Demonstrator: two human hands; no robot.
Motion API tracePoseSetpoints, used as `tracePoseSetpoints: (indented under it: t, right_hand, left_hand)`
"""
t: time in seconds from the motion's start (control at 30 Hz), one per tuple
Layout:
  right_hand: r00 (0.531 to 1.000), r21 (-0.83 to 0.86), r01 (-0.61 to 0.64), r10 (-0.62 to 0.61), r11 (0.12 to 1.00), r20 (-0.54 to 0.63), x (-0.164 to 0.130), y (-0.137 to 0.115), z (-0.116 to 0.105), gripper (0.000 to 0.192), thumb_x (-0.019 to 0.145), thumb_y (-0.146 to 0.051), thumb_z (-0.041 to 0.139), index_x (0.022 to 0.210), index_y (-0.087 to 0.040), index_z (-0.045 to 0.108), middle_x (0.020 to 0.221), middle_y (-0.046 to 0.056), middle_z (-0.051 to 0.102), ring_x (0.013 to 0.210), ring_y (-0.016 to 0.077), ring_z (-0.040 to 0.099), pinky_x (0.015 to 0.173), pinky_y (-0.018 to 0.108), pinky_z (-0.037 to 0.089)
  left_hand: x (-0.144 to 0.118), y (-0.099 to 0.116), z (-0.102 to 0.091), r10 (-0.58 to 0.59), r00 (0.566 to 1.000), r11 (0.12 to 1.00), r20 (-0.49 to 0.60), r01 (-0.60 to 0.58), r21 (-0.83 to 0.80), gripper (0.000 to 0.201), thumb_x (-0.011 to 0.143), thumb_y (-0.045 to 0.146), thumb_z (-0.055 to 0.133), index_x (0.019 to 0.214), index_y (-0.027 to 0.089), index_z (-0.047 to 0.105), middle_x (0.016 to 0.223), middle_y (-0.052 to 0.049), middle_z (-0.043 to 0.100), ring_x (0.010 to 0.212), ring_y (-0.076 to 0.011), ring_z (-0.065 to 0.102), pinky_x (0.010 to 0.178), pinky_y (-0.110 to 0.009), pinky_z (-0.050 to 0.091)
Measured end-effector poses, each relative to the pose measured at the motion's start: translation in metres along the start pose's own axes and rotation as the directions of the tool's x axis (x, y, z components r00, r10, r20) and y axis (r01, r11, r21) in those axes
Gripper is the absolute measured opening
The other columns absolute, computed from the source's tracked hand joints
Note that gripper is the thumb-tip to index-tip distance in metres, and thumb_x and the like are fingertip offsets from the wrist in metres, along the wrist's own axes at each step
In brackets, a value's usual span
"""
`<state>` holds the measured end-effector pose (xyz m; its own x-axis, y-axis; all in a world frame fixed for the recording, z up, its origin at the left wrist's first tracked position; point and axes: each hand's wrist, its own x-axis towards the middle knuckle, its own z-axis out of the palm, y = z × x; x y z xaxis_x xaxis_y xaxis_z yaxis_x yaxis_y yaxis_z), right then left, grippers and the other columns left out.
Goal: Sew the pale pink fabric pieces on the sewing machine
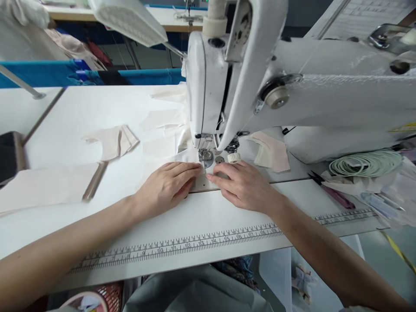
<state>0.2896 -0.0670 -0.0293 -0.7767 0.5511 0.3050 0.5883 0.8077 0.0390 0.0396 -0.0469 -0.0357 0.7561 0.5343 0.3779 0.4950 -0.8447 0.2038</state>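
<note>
White desk (97, 108) under you: your left hand (167, 184) and right hand (242, 184) press flat, fingers unclenched, on pale fabric (182, 158) at the sewing machine (208, 86).

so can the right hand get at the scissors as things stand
Probably yes. The right hand lies flat on the fabric by the presser foot, and the scissors lie on the table to its right with only bare tabletop between them.

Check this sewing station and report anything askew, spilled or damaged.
Nothing stands out. Both hands, left hand and right hand, lie flat on the pale fabric at the presser foot; cut pieces lie loosely stacked.
</note>
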Motion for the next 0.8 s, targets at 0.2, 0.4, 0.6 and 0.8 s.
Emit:
tracePoseSetpoints:
  t: [0.2, 0.4, 0.6, 0.8]
  right_hand:
    - [1.000, -0.033, 0.001, 0.000, 0.999, 0.020, -0.0008, -0.0017, 0.0003, 0.033, 0.089, -0.009, 0.049, 0.120, -0.013, 0.061, 0.110, 0.010, 0.063, 0.090, 0.0189, 0.057, 0.079, 0.034, 0.043]
    - [1.000, -0.032, 0.013, -0.012, 0.999, 0.018, -0.0008, -0.0025, 0.0007, 0.033, 0.089, -0.008, 0.049, 0.119, -0.012, 0.061, 0.107, 0.009, 0.062, 0.093, 0.0192, 0.058, 0.082, 0.034, 0.043]
    - [1.000, -0.033, 0.000, 0.001, 0.999, 0.027, -0.0002, -0.0032, 0.0003, 0.033, 0.089, -0.007, 0.046, 0.119, -0.012, 0.061, 0.105, 0.009, 0.063, 0.091, 0.0190, 0.058, 0.081, 0.034, 0.042]
    - [1.000, -0.046, -0.006, 0.007, 0.999, 0.026, 0.0010, -0.0053, 0.0002, 0.032, 0.091, -0.008, 0.045, 0.119, -0.011, 0.060, 0.102, 0.008, 0.063, 0.089, 0.0183, 0.059, 0.080, 0.034, 0.042]
  left_hand:
    - [0.0020, -0.0007, 0.0022, -0.014, 0.997, 1.000, -0.072, 0.016, 0.024, 0.024, 0.095, 0.014, 0.048, 0.115, 0.011, 0.061, 0.121, -0.012, 0.067, 0.105, -0.0192, 0.067, 0.089, -0.035, 0.059]
    - [0.0018, -0.0038, 0.0019, -0.034, 0.996, 0.999, -0.088, 0.034, -0.002, 0.022, 0.096, 0.013, 0.047, 0.111, 0.011, 0.062, 0.119, -0.010, 0.067, 0.105, -0.0183, 0.068, 0.089, -0.033, 0.060]
    - [0.0019, -0.0046, 0.0037, -0.007, 0.994, 1.000, -0.110, 0.010, 0.026, 0.022, 0.097, 0.015, 0.047, 0.109, 0.011, 0.064, 0.118, -0.010, 0.068, 0.100, -0.0190, 0.069, 0.088, -0.033, 0.060]
    - [0.0031, -0.0051, 0.0059, 0.045, 0.991, 0.995, -0.122, -0.033, 0.099, 0.023, 0.098, 0.017, 0.046, 0.107, 0.010, 0.066, 0.116, -0.011, 0.069, 0.096, -0.0210, 0.071, 0.084, -0.036, 0.061]
